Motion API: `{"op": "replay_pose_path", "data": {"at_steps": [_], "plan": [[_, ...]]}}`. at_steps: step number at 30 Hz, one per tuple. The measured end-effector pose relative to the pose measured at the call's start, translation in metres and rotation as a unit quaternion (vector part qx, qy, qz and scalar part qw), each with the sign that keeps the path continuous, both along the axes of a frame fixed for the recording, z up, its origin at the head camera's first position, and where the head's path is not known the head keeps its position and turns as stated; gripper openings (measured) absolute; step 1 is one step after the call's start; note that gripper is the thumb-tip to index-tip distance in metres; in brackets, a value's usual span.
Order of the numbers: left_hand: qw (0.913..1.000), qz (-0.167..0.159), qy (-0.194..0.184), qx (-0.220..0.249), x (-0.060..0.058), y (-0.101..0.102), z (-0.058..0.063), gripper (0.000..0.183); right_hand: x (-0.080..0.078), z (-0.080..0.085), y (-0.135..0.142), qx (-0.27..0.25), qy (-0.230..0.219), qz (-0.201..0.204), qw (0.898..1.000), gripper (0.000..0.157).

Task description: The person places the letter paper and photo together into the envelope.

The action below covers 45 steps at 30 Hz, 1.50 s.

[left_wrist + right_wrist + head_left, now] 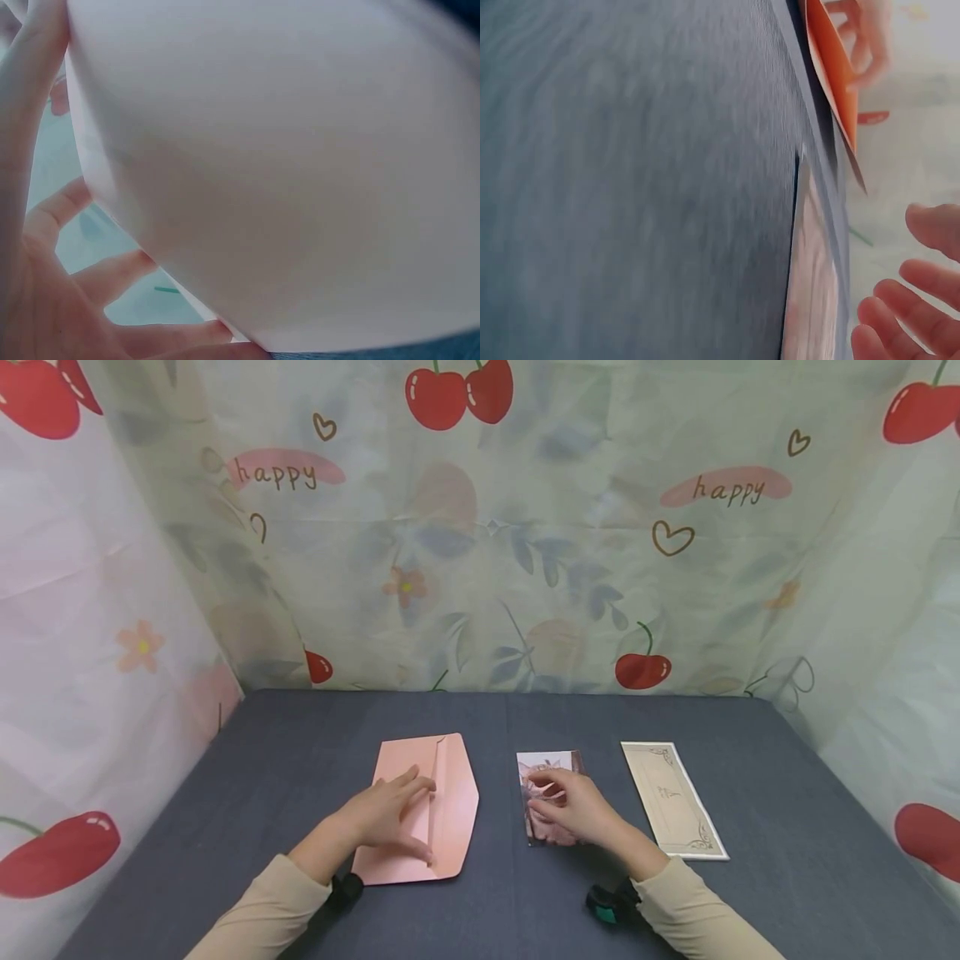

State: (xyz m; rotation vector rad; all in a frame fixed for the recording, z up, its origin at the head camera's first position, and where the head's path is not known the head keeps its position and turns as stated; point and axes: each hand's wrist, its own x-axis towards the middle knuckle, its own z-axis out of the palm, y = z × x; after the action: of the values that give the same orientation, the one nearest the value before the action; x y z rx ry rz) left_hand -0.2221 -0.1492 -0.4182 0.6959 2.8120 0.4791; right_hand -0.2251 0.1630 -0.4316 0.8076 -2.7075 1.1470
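A pink envelope lies on the dark table with its flap unfolded to the right. My left hand rests on it, fingers spread and thumb near the lower part of the flap fold. In the left wrist view, the fingertips of the left hand touch the edge of the envelope. To its right lies a small picture card in pinkish tones. My right hand hovers over this card with loosely bent fingers. The right wrist view shows a gap between the right hand and the card.
A long cream card with ornate corner prints lies at the right of the table. Patterned fabric with cherries and lettering stands behind and on both sides. Black bands are on the wrists.
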Motion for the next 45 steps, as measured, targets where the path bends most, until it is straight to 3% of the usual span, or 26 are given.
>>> {"op": "replay_pose_path", "data": {"at_steps": [3, 11, 24, 30, 45], "plan": [[1.0000, -0.001, 0.000, 0.003, 0.000, 0.000, 0.000, 0.091, -0.002, 0.000, 0.010, 0.012, 0.001, -0.033, 0.999, 0.032], [1.0000, 0.000, -0.004, 0.000, 0.000, 0.000, 0.001, 0.093, -0.005, 0.002, 0.030, 0.012, -0.045, -0.103, 0.994, 0.035], [0.9999, -0.005, 0.003, 0.008, 0.000, -0.001, 0.002, 0.092, -0.009, -0.002, 0.050, 0.017, -0.072, -0.176, 0.982, 0.034], [1.0000, -0.005, 0.000, 0.008, 0.001, -0.001, 0.002, 0.091, -0.009, -0.004, 0.053, 0.019, -0.110, -0.199, 0.974, 0.038], [0.9998, -0.005, -0.006, 0.017, 0.001, -0.001, 0.002, 0.089, -0.014, -0.007, 0.053, 0.021, -0.135, -0.204, 0.969, 0.039]]}}
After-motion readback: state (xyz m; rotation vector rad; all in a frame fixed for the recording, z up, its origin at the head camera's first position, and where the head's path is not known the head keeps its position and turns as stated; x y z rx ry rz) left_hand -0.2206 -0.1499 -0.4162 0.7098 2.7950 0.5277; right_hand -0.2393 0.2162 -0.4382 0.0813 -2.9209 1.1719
